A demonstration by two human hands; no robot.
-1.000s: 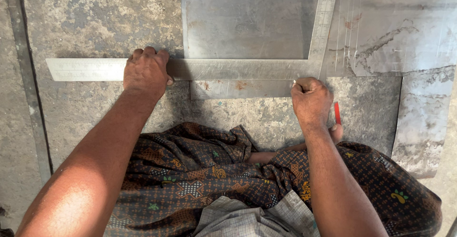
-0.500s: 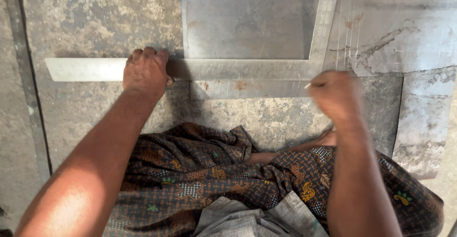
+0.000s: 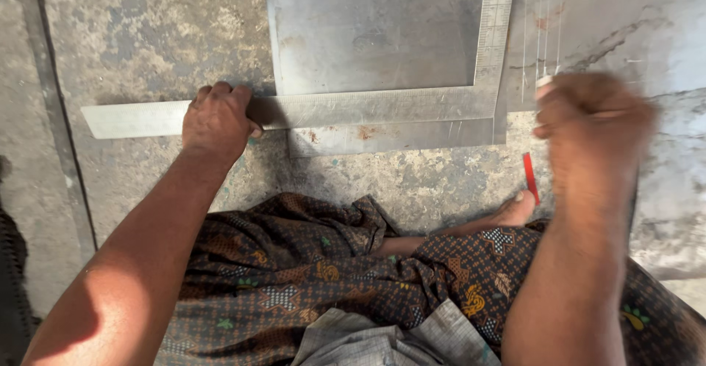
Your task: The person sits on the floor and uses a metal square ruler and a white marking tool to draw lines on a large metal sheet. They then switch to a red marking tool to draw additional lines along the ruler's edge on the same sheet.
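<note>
Nearest the camera: patterned dark cloth [image 3: 309, 278] over the lap, a bare foot [image 3: 515, 208] poking out, and a small red marker [image 3: 529, 177] on the floor just beside the toes.

Left hand [image 3: 217, 120] is clamped down, fingers curled over the long arm of the steel square [image 3: 368, 106], pinning it to the concrete floor [image 3: 132, 35]. The square's short arm runs up along the right edge of the metal sheet [image 3: 371, 28], which lies flat on the floor under it.

Right hand [image 3: 588, 127] is raised, blurred, fist closed; a pale tip shows at the top of the fist, but I can't tell what it grips.

Risk: only one hand holds the square, near its far left end. Any bump from the right and it likely pivots off the sheet edge, so the line goes off.

Versus 1 s ago: right hand rested on the square's corner, and is now lifted off and to the right. Left hand and square unchanged.
</note>
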